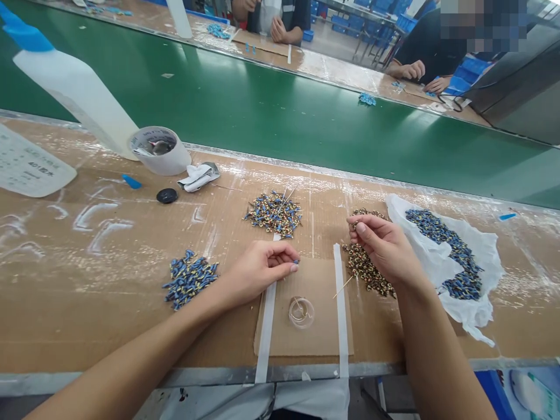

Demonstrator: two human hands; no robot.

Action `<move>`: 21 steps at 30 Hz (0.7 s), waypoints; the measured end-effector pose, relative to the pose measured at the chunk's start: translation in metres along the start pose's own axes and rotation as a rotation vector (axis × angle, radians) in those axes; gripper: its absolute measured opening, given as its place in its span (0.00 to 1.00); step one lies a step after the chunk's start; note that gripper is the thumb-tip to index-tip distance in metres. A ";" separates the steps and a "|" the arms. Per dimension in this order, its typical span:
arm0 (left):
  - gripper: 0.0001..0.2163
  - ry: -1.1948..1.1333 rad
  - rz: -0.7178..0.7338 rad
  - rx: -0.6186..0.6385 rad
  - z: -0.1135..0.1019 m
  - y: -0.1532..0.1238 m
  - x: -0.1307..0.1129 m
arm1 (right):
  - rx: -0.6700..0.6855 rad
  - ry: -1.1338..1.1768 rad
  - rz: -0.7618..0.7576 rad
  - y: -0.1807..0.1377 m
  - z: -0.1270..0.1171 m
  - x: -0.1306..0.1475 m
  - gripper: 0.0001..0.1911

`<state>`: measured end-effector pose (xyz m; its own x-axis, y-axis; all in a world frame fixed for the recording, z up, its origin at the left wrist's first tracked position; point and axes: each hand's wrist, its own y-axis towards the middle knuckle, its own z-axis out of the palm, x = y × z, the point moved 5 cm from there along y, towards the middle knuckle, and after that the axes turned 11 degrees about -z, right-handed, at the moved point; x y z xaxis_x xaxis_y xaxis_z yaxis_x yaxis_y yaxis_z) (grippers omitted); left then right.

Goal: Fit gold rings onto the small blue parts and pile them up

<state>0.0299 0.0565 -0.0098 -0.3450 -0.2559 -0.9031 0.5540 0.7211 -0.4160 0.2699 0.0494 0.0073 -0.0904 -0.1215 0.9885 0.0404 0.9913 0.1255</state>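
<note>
My left hand (273,262) is closed in a pinch above the cardboard pad (317,344), with a small blue part (296,262) at its fingertips. My right hand (385,242) is pinched over a pile of small brown and gold parts (367,268); a tiny piece seems to sit between thumb and finger, too small to name. A thin wooden stick (343,287) lies at that pile's edge. On the pad stands a small clear cup (301,313). Behind the pad is a mixed heap of blue and gold parts (273,214); a blue-and-yellow pile (188,279) lies beside my left forearm.
White wrapping (490,251) holding more blue parts (450,245) lies at right. At left are a white bottle (83,87), a tape roll (168,160), a black cap (167,195) and crumpled foil (199,177). Beyond the green belt (262,111), two people work.
</note>
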 end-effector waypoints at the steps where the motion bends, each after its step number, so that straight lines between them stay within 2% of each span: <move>1: 0.08 -0.009 0.001 -0.011 0.000 0.000 0.000 | 0.014 0.038 0.020 -0.001 0.006 0.000 0.11; 8: 0.09 -0.002 0.037 -0.045 -0.001 -0.002 -0.002 | 0.134 0.131 0.076 -0.012 0.045 0.002 0.11; 15: 0.08 0.016 0.045 -0.051 -0.002 -0.002 -0.001 | 0.219 -0.030 0.023 -0.013 0.054 0.003 0.13; 21: 0.08 0.150 0.083 -0.125 -0.003 -0.003 -0.003 | 0.192 0.017 0.082 -0.015 0.064 0.004 0.10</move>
<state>0.0268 0.0572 -0.0052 -0.4160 -0.1001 -0.9038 0.4905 0.8122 -0.3157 0.2052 0.0369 0.0039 -0.0781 -0.0389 0.9962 -0.1436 0.9893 0.0273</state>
